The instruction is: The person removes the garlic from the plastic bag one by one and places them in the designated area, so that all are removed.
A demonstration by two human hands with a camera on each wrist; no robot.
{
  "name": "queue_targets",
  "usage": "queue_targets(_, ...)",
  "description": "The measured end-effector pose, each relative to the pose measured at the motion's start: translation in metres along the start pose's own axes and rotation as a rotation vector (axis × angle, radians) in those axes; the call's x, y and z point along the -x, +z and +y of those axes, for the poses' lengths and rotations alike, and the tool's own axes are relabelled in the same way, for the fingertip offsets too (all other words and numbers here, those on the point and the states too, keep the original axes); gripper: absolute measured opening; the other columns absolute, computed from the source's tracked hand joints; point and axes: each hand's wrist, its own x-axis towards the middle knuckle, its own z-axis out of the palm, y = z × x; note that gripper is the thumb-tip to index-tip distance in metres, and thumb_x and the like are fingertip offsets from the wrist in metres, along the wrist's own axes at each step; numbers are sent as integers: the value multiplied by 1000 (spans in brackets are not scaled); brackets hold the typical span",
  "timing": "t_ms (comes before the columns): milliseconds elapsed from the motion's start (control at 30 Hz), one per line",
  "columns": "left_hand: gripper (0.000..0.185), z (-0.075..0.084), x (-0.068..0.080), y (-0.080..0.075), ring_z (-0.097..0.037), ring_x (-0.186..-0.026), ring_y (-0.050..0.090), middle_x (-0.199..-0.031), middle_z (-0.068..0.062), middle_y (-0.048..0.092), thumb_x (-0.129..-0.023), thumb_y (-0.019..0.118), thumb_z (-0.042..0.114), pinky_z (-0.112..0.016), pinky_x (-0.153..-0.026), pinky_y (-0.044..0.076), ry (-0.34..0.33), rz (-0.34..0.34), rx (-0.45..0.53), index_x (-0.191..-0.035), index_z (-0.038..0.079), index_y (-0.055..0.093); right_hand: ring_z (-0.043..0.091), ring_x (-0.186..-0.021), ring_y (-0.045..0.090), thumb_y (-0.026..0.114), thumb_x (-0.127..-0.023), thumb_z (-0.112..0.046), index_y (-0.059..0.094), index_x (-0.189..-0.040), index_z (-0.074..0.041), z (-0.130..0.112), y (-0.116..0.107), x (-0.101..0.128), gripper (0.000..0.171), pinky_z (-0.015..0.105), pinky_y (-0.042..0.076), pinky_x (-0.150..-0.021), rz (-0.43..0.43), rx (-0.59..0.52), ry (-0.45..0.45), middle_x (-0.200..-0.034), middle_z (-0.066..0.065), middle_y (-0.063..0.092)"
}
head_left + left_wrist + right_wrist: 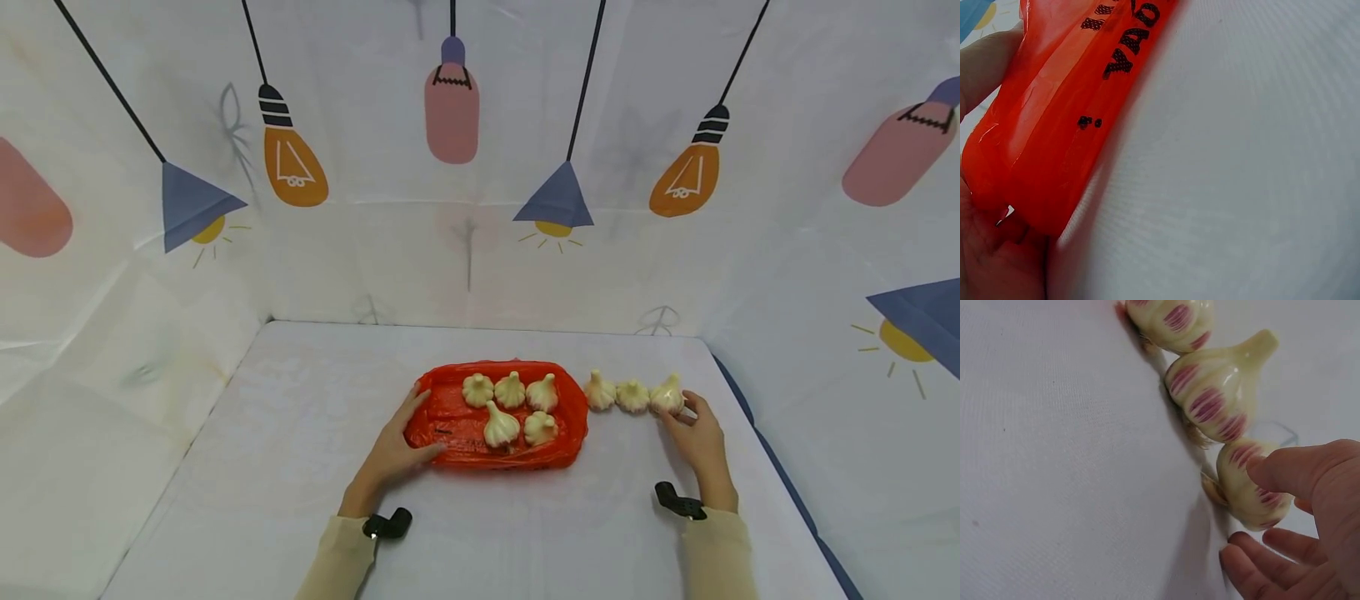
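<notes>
1. The right hand touches the end garlic of a row of three on the counter. The thumb lies on the bulb's top and the fingers lie loose beside it, so the bulb is touched but not yet clasped.

2. This garlic lies at about 11 o'clock from the right hand, right at the fingertips. Its stem points up and away from the person.

3. The row runs from 9 to 3 o'clock. The middle garlic and the inner garlic lie close together, to the left of the touched one.

4. The tray, red and wrapped in thin plastic, sits just past the inner garlic at 9 o'clock from the row. Its long axis also runs from 9 to 3 o'clock. Five bulbs lie in it, three at the back and two in front.

5. The left hand holds the tray's left end, with the thumb along the near edge and the fingers up the side. The wrist view shows red plastic pressed against the palm.

6. The right hand is much the nearer to the loose garlic, and the tray lies between the two hands.
</notes>
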Motion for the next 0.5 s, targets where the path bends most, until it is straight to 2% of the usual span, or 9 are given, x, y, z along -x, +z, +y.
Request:
queue_targets(67, 98, 0, 0, 1, -29, -161, 15, -174, 8, 14, -81, 87, 36, -63, -125, 20, -5, -4, 3, -162, 25, 34, 51, -128, 58, 65, -100, -27, 29, -156, 6, -1, -1, 1, 74, 38, 56, -92, -12, 12, 1, -154, 38, 38)
queue_targets(133, 98, 0, 0, 1, -29, -161, 14, -174, 8, 13, -81, 87, 36, -63, -125, 20, -13, -10, 4, -162, 26, 33, 54, -128, 56, 64, -100, -29, 27, -157, 7, -3, -2, 4, 76, 55, 54, -99, -20, 26, -3, -154, 40, 35)
queue_targets(167, 98, 0, 0, 1, -29, -161, 14, -174, 8, 13, -81, 87, 36, -63, -125, 20, -17, -14, 5, -162, 26, 33, 55, -128, 54, 64, -100, -29, 26, -157, 7, -4, -3, 6, 77, 59, 52, -100, -22, 36, -5, -153, 41, 33)
queue_targets(267, 98, 1, 0, 0, -30, -161, 14, -174, 9, 13, -81, 87, 36, -64, -125, 21, -31, -17, 9, -162, 26, 34, 59, -129, 50, 66, -99, -27, 23, -157, 9, -11, -4, 13, 80, 65, 49, -102, -29, 57, -26, -153, 44, 30)
queue_targets(500, 98, 2, -1, -1, -30, -161, 14, -174, 9, 12, -81, 87, 37, -64, -124, 22, -30, -27, 2, -162, 27, 33, 62, -128, 49, 69, -98, -24, 21, -157, 10, -33, -10, 32, 84, 66, 51, -99, -23, 71, -117, -153, 45, 29)
